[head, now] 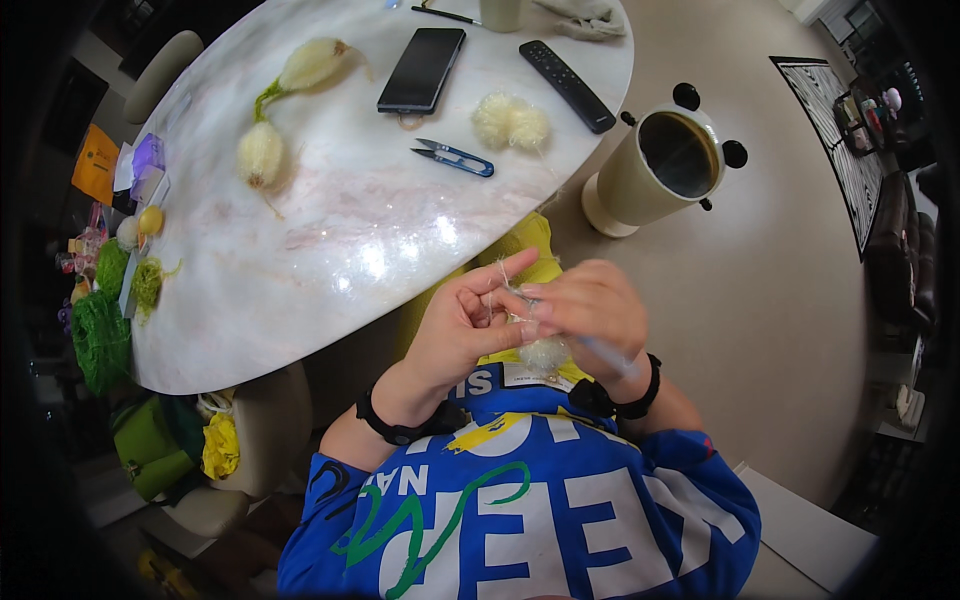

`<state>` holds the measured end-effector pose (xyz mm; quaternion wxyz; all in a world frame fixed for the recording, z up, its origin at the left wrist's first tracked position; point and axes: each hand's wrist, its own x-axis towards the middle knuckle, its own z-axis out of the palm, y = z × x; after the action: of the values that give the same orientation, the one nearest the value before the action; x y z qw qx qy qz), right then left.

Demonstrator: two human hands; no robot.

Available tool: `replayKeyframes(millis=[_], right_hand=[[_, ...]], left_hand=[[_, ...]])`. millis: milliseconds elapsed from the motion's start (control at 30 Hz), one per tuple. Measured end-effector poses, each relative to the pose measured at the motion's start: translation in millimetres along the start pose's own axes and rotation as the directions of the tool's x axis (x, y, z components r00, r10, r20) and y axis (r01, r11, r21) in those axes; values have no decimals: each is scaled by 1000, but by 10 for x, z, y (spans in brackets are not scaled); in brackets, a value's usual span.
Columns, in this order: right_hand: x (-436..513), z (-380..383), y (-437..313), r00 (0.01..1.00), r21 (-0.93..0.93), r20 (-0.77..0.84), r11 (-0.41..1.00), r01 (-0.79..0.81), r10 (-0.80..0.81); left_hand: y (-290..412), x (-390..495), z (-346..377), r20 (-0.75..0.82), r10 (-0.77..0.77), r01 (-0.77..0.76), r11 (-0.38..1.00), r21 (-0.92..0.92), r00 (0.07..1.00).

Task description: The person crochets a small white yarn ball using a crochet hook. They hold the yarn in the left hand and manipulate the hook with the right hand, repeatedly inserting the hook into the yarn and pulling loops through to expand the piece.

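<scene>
My left hand (450,319) pinches a small fuzzy cream crochet piece (545,355) between thumb and fingers, in front of my lap. A thin strand of fuzzy yarn (503,271) runs over the raised left index finger. Close against it, my right hand (604,304) grips a crochet hook with a pale, translucent handle (611,356), which looks blurred. The hook's tip and the stitches are mostly hidden by the fingers. On the table lie a cream yarn ball (510,121), blue thread snips (454,157) and two joined fuzzy cream bulb shapes (260,154) with a green stem.
The marble table (300,300) curves in front of me. It holds a phone (422,71), a remote control (568,86) and green yarn (146,285) at the left. A dark-lined bin (615,180) stands right of it. A chair (270,427) with bags is at lower left.
</scene>
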<state>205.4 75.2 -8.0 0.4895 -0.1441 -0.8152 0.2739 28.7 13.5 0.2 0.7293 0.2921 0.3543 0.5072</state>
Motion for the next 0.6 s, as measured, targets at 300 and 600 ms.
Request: replayKeyframes(millis=[300, 600], right_hand=[[-90, -62, 86, 880, 752, 108, 540, -377, 463], [22, -132, 29, 997, 172, 77, 985, -15, 2]], left_hand=[[91, 17, -126, 50, -32, 31, 999, 27, 998], [40, 34, -152, 36, -23, 23, 1000, 8, 999]])
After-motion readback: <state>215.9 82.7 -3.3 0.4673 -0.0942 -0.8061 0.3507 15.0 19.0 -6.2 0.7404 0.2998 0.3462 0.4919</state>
